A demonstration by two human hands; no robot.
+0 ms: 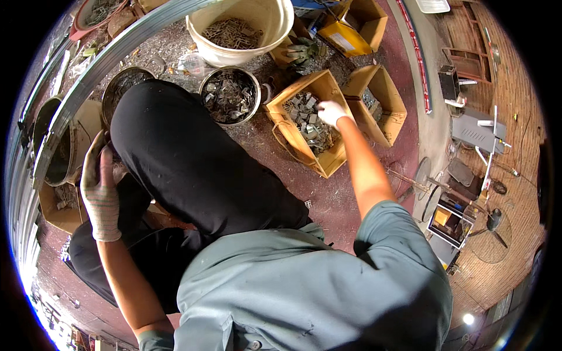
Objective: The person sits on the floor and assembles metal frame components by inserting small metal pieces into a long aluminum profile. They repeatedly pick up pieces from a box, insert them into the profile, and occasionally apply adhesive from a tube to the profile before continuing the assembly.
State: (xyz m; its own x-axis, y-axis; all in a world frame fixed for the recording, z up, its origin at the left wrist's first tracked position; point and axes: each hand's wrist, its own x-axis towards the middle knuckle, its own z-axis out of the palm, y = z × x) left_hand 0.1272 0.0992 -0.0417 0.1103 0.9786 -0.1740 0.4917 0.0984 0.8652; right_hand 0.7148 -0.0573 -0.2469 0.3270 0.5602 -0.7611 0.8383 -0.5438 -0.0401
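Here's the right hand [332, 113] at the metal parts [310, 121] inside the wooden box [325, 86] on the reddish floor [333, 205], its grip impossible to tell; left hand [100, 199] unclenched, fingers extended, beside the knee [143, 114].

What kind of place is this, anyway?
Possibly a workshop or scrap-sorting area: an open tan box holds small metallic-looking pieces, a white bucket holds brownish bits, and the reddish floor looks littered.
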